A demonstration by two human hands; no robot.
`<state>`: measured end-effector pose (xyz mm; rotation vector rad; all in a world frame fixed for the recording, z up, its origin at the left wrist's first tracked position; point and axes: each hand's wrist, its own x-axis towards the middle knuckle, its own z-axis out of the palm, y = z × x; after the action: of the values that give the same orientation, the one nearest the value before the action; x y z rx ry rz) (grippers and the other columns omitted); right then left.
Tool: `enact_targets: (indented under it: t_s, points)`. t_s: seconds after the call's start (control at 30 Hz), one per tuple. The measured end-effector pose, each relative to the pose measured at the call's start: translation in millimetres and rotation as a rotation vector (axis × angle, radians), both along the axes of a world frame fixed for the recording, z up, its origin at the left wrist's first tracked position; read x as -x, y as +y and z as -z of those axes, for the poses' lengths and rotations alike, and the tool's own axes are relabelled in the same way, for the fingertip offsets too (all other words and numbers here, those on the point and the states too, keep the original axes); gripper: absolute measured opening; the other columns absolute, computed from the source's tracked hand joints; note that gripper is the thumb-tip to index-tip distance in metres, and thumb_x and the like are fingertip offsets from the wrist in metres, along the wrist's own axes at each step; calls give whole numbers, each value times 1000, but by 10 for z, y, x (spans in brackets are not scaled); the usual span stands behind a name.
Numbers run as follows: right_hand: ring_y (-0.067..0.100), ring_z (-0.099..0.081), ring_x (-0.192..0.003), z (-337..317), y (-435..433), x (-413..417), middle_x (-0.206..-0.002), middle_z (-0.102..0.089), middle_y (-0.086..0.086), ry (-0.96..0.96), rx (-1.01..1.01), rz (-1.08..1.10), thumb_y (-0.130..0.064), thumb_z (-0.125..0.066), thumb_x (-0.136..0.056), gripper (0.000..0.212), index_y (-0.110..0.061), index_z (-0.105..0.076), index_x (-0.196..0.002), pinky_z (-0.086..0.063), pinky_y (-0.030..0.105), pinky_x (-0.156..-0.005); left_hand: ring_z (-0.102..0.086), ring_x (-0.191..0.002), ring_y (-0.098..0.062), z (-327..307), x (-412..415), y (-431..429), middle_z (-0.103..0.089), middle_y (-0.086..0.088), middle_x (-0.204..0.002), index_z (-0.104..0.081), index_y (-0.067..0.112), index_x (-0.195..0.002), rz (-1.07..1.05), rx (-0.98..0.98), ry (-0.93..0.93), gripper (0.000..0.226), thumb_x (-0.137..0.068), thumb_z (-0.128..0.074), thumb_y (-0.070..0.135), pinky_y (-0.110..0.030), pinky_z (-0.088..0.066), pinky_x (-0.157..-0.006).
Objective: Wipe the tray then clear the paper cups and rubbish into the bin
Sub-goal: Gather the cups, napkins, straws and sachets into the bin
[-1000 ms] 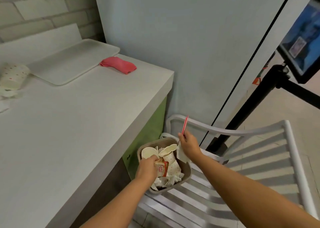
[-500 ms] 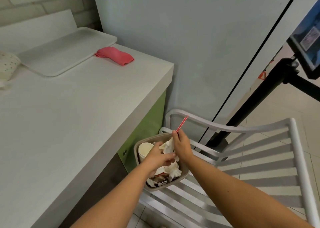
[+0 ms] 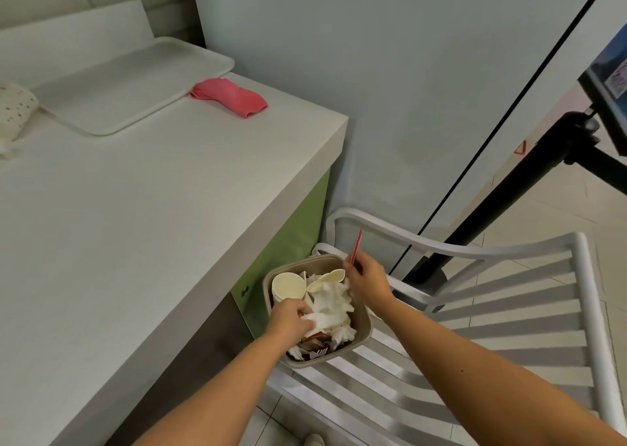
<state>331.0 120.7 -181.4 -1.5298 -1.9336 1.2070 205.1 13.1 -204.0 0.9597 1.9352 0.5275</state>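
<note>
left hand (image 3: 291,320) now lower, gripping tissue (image 3: 322,320)

Left hand (image 3: 291,320) presses white paper (image 3: 325,318) into bin (image 3: 364,330) on chair (image 3: 492,313); right hand (image 3: 368,281) pinches red straw (image 3: 356,247) above rim.

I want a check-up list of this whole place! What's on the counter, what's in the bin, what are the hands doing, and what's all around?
Surface: white counter, mostly bare.
Job's things: white tray at the back; pink cloth beside it; brown bin on a white slatted chair, full of paper cups and crumpled tissue.
Clutter: spotted paper cup lying at the counter's left edge.
Grippers: left hand pressing white paper in the bin; right hand holding a red straw over it.
Cables: nothing seen.
Surroundings: pale wall, brick wall, black stand with a screen.
</note>
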Motion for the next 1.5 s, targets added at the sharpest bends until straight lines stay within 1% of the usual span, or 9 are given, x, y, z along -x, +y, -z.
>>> enact_targets:
  t_s: [0.1,0.23,0.47,0.77,0.93,1.07,1.23,1.37,1.5]
  points:
    - [19,-50,-70,100,-6,-166,-66,-52,-4,-205,-32,-91,-14,-51,-94,29,-25,-47,-68,-40,29,-65,-58,-103,-21,82,40,-88,-62,-7,-114,-67,12,-111,240,59,239,26,-86,-59,7,-24,-44,-80]
    - [18,-49,-73,230,-70,-250,-64,-46,-7,-409,24,-140,-14,-46,-95,36,-27,-40,-62,-38,26,-66,-57,-109,-25,159,13,-138,-57,-10,-122,-63,13,-116,392,149,361,30,-90,-51,5,-29,-46,-90]
    - [16,-48,-80,386,-63,-223,-103,-62,11,-562,18,-241,-13,-47,-93,18,-6,-63,-96,-37,24,-68,-55,-105,-33,230,-57,-190,-42,-16,-129,-56,-2,-114,496,108,595,26,-91,-45,-3,-42,-49,-89]
    - [18,-49,-84,353,16,-224,-110,-59,11,-611,3,-266,-11,-42,-94,22,-9,-64,-100,-40,25,-71,-41,-126,-30,249,-136,-152,-49,-14,-132,-53,4,-126,737,227,745,37,-89,-50,1,-37,-33,-104]
    - [21,-50,-86,28,78,-7,-103,-60,9,-685,-22,-417,-13,-42,-93,18,-19,-58,-85,-40,29,-70,-36,-125,-28,-26,-68,-49,-44,-12,-132,-51,9,-128,620,61,749,45,-85,-48,-4,-37,-31,-104]
    - [23,-58,-93,-417,86,371,-114,-63,8,-830,-44,-670,-15,-47,-92,26,-9,-63,-112,-46,30,-76,-50,-116,-28,-438,38,89,-53,-12,-124,-55,10,-122,461,-98,639,37,-88,-46,0,-37,-40,-99]
    - [20,-54,-63,-1211,-2,889,-71,-63,5,-937,-87,-862,-23,-52,-90,31,-1,-67,-107,-41,26,-57,-62,-99,-27,-1134,317,121,-66,-10,-107,-63,12,-110,193,-347,515,24,-93,-47,15,-30,-46,-78]
    - [20,-56,-68,-1711,-117,1355,-99,-69,13,-828,-194,-857,-22,-48,-93,31,-1,-63,-111,-42,26,-65,-62,-97,-25,-1637,826,-18,-68,-11,-106,-65,7,-110,11,-533,538,27,-95,-43,12,-30,-48,-84]
    - [19,-55,-73,-1961,-316,1816,-107,-68,12,-738,-283,-890,-26,-50,-93,27,-5,-64,-102,-44,30,-73,-59,-97,-24,-1783,1503,-286,-62,-10,-107,-64,5,-107,-126,-537,672,23,-94,-45,10,-27,-43,-82]
